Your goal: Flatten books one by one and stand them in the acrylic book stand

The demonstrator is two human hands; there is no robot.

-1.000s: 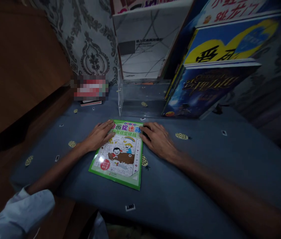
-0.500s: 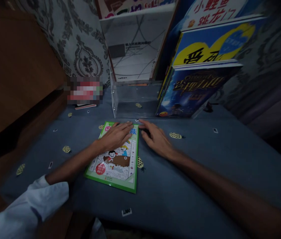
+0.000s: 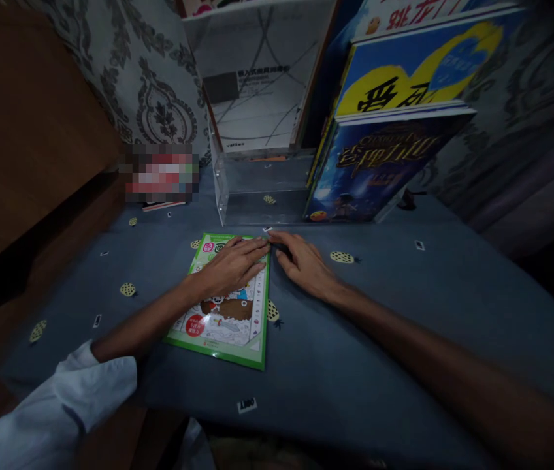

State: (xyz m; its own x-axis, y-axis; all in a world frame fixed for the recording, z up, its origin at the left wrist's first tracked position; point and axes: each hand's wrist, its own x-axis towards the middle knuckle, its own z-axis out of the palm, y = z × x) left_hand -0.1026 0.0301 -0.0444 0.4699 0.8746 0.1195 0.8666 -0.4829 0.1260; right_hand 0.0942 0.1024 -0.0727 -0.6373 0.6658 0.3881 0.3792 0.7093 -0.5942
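Note:
A thin children's book [image 3: 238, 336] with a green border and cartoon drawings lies flat on the table. My left hand [image 3: 232, 264] rests flat across its upper part, fingers stretched out toward the right edge and covering some of the title. At the book's upper right corner is my right hand [image 3: 304, 264], its fingers curved and held apart, fingertips close to the edge. Whether those fingertips touch the book, I cannot tell. Nothing shows in the right hand.
A clear acrylic rack [image 3: 257, 205] stands behind the hands, holding a white booklet [image 3: 260, 85]. On its right, a dark blue book [image 3: 385, 166] leans before a blue and yellow book [image 3: 414, 68]. A blurred red item [image 3: 159, 176] sits back left on the patterned tablecloth [image 3: 379, 391].
The whole view has shifted slightly, so things appear a little higher. My left hand has slid slightly toward the book's right edge; the right hand stays by the corner.

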